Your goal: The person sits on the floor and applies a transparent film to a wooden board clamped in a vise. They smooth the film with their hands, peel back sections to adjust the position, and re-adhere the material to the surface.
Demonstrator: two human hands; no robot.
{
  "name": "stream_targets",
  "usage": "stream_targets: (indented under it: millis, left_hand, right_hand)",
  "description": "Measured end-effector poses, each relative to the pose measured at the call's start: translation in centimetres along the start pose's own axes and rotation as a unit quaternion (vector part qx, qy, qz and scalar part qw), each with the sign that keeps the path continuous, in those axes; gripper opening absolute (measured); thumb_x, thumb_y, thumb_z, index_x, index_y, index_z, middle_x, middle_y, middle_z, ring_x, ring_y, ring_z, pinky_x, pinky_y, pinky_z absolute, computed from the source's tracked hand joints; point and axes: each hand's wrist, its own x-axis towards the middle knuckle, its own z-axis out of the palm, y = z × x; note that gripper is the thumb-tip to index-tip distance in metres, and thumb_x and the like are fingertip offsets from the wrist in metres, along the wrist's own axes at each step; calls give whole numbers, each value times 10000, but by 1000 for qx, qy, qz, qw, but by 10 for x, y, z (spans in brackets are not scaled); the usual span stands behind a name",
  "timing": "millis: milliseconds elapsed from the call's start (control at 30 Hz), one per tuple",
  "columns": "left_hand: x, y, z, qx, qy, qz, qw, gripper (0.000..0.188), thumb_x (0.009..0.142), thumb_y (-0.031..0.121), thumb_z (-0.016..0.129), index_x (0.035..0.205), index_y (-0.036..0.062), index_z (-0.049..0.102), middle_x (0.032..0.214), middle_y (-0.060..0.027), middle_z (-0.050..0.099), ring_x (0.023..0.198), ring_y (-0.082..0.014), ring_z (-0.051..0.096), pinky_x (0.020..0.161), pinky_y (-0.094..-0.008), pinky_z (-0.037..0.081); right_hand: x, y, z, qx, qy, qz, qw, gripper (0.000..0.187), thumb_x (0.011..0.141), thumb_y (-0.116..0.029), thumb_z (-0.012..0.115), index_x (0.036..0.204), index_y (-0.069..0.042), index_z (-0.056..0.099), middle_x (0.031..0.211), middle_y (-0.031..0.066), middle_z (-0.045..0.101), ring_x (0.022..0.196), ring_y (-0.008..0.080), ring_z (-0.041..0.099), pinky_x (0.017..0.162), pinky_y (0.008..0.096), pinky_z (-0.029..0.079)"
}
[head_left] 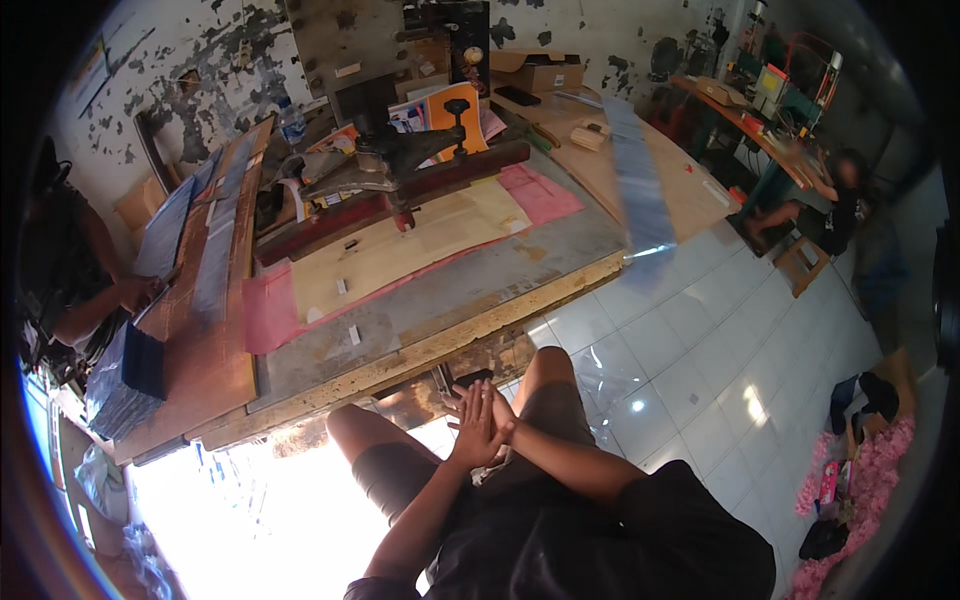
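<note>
The left hand [478,430] lies against the right hand [505,414], near the front edge of the table [450,302]. The left has its fingers almost straight and shows nothing held. The right is partly covered, so I cannot tell how far it is open, nor whether something lies between the palms. On the table, the pale sheet [410,256] rests upon the pink cloth [545,195], by the red bar [465,172]. The sheet looks light and flexible; its near edge seems good for taking hold. The cloth is probably soft and may wrinkle. The clear plastic strip [640,175], farther right, looks slippery and easily creased: better support both long edges.
</note>
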Motion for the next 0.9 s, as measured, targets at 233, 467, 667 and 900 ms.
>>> stream_targets:
  millis: [233, 467, 667, 900]
  left_hand:
    - [-33, -7, -139, 167, 65, -6, 984, 729, 852, 286, 779, 1505, 118, 501, 1553, -186, 474, 1435, -367, 446, 1189, -522, 321]
    - [-131, -5, -181, -494, -200, -334, 778, 724, 1039, 545, 438, 1566, 50, 386, 1552, -271, 443, 1438, -377, 456, 1192, -507, 362]
    - [-154, -8, -208, -431, -25, -326, 841, 664, 1074, 472, 406, 1556, 17, 363, 1543, -275, 446, 1392, -369, 495, 1123, -486, 424]
    - [-128, -5, -146, -691, -205, -284, 632, 596, 1062, 340, 564, 1534, 23, 385, 1416, -232, 594, 1296, -350, 594, 1005, -443, 538]
  right_hand:
    - [-66, -34, 140, -338, -129, 59, 931, 910, 1035, -739, 198, 1633, -56, 260, 1669, 134, 319, 1528, 278, 321, 1258, 461, 224]
    - [-123, -82, 66, -282, -164, 403, 855, 779, 1072, -666, 244, 1507, -54, 453, 1481, 150, 548, 1263, 300, 615, 1087, 424, 481]
    - [-141, -141, 36, -676, 241, -217, 662, 500, 1090, -430, 489, 1374, -24, 562, 1333, 185, 623, 1245, 350, 590, 1078, 479, 447]
    - [-124, -71, 44, -448, -137, 176, 866, 469, 1122, -316, 428, 1494, -36, 484, 1481, 126, 518, 1336, 240, 544, 1134, 365, 409]
